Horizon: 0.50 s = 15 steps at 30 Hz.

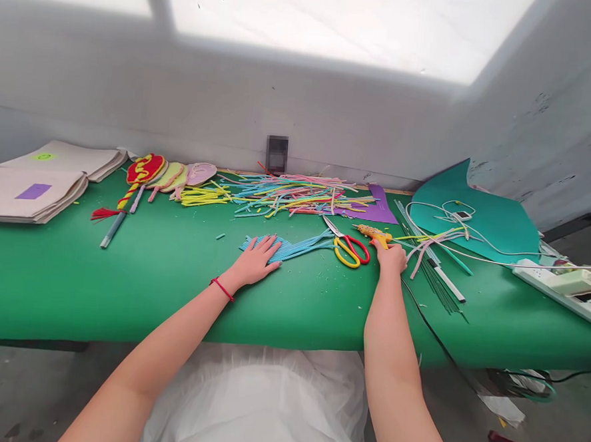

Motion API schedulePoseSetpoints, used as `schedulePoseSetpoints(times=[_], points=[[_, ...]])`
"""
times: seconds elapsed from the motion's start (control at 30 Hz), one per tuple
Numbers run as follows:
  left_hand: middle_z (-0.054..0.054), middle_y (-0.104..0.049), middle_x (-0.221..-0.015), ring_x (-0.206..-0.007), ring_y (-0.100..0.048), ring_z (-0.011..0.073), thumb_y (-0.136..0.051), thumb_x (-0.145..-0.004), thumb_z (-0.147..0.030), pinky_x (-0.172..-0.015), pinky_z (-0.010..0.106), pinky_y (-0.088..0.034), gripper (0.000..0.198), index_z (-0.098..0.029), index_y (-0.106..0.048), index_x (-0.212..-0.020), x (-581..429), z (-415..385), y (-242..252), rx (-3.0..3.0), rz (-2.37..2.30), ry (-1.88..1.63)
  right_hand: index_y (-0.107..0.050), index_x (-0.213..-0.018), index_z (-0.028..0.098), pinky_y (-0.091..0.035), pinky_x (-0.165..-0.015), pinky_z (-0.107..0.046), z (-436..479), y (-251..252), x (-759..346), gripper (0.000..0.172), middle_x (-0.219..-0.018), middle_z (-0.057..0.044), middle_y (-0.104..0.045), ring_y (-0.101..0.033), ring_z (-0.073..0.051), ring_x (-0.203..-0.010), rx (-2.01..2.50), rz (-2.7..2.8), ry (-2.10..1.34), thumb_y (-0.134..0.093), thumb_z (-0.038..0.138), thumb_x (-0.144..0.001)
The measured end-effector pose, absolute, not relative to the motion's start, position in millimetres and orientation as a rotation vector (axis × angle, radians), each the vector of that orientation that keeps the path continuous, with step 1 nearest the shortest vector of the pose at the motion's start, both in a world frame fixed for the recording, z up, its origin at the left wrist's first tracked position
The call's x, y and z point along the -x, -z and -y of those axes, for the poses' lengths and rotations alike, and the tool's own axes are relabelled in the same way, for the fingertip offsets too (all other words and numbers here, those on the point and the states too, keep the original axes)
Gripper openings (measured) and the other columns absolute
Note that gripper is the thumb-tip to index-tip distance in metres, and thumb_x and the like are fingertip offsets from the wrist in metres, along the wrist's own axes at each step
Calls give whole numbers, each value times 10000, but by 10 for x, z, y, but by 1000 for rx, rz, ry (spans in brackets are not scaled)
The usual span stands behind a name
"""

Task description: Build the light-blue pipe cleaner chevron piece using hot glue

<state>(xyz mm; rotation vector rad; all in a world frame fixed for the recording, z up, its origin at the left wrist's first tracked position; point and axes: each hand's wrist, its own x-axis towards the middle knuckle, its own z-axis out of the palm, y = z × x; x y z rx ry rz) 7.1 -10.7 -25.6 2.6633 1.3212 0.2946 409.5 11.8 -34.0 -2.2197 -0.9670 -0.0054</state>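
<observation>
Note L hand (255,264), palm down on left end of blue strips (301,248); fingers slightly spread, thumb apart, none pinching. See strips packed side by side under palm, then fanned out rightward to scissors (343,236). Note R hand (392,257), curled round grip of glue gun (375,234), w/ nozzle toward far left. Finger position on trigger: partly hidden, cannot tell; ditto re lift off table (120,297).

Next out: scissors b/w hands, tips toward far left, red & yellow handles toward near right. Right of R hand: dark wires (439,286) w/ a few loose strips. Far centre: mixed heap (297,194), w/ purple sheet (383,210) adj. at right & yellow strips (204,195) at left. Far left: red fan (146,169) plus two paler ones. Far right: teal sheet (506,217).

Status (judged): blue strips sorted by colour & lined up at left end; right ends loose, prob. not fixed. No glue visible on strips. Heap unsorted. Fans at far left: prob. finished pcs.
</observation>
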Motion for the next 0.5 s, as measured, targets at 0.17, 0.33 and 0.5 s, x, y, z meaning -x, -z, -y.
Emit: schedulePoseSetpoints(times=[0.17,0.33,0.5], points=[[77,-213,-1569,-1453,-161,235,-247,-947,-560,-1182,445,-65,639,-219,-279,-1486,-70,117,239,-2670,-1324,-286,-591,-967,145,-443,-839,-423,-168,315,-4041,440,-1092,-219,-598,-577,-318,-1026,2222,736,-4,-518,548,-807],[67,-205,-1573,-1454,-156,234,-268,-948,-549,-1182,451,-69,619,-243,-274,-1486,-69,126,234,-2653,-1319,-310,-469,-1109,170,-438,-711,-363,-135,171,-3933,430,-1000,-165,-634,-616,-272,-895,2028,747,89,-331,530,-919],[73,-259,-1559,-1446,-190,241,-303,-955,-495,-1179,473,-88,561,-247,-329,-1457,-75,142,222,-2602,-1300,-388,-446,-1158,178,-424,-720,-353,-109,14,-3616,464,-1044,-166,-639,-616,-287,-932,2019,832,79,-293,549,-924]])
